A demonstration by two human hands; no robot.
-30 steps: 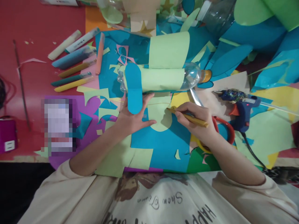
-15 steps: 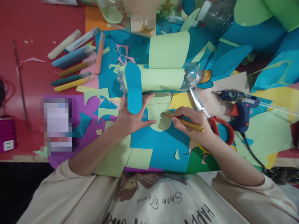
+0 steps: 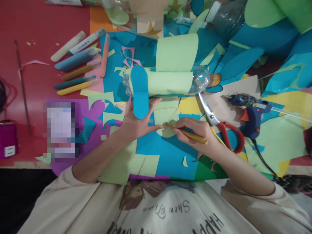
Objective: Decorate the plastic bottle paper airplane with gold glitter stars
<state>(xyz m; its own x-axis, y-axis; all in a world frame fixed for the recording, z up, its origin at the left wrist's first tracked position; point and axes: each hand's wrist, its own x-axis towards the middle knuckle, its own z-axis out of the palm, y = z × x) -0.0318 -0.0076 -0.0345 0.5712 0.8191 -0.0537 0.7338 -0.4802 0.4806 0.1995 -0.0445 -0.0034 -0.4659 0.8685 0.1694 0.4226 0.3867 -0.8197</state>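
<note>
A clear plastic bottle (image 3: 200, 79) lies on its side, wrapped in pale green paper (image 3: 170, 82), with an orange cap at its right end. From it a rounded pale green flap (image 3: 168, 110) extends toward me, bearing thin brown lines. My right hand (image 3: 195, 131) grips a mustard-coloured marker (image 3: 193, 135), its tip at the flap's rounded end. My left hand (image 3: 136, 125) is spread, its thumb at the flap's left edge and its other fingers near the bottle. A blue rounded strip (image 3: 140, 97) overlaps the bottle and covers part of that hand.
Red-handled scissors (image 3: 229, 136) and a blue glue gun (image 3: 254, 117) with a cord lie at right. Several markers (image 3: 75, 61) lie at upper left, above a blurred phone (image 3: 60, 130). Paper scraps (image 3: 112, 117) surround the bottle. Another clear bottle (image 3: 229, 18) is at upper right.
My right hand has moved the marker slightly left and down along the flap's rounded end, and a brown line shows there. My left hand and the bottle have stayed in place.
</note>
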